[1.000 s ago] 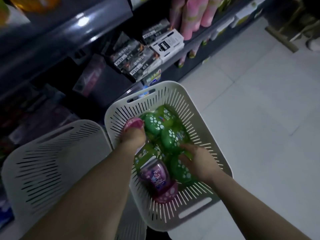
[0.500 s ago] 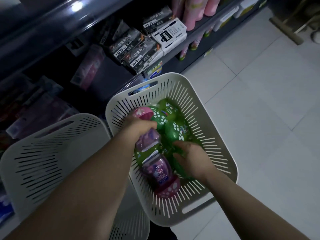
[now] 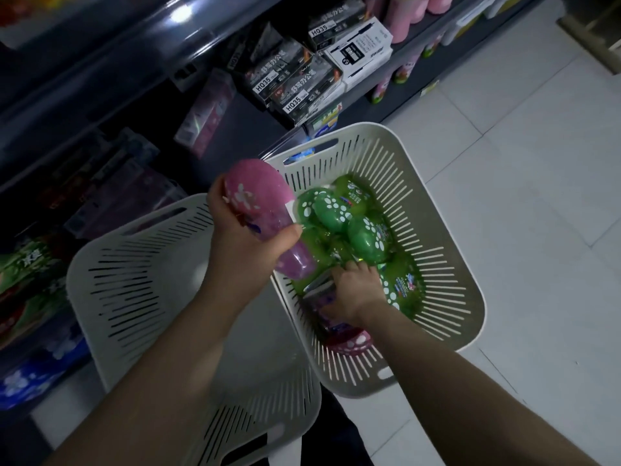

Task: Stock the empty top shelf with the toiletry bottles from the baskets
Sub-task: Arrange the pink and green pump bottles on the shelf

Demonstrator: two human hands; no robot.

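While lifted above near-left rim of white basket (image 3: pixel 447 230), clamped in L hand (image 3: pixel 248 237): pink bottle (image 3: pixel 258 200), tilted. Below-right of L hand, down in same basket beside green bottles (image 3: pixel 331 210): R hand (image 3: pixel 353 294), laid over 2nd pink bottle (image 3: pixel 347 341); grip not determinable. Left of L forearm: 2nd basket (image 3: pixel 134 280).

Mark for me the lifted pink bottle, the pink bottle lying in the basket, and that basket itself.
basket (image 3: pixel 447 264), head view, on its slatted right wall.
lifted pink bottle (image 3: pixel 258 193), head view, on its flowered cap.
lying pink bottle (image 3: pixel 349 343), head view, on its spotted cap.
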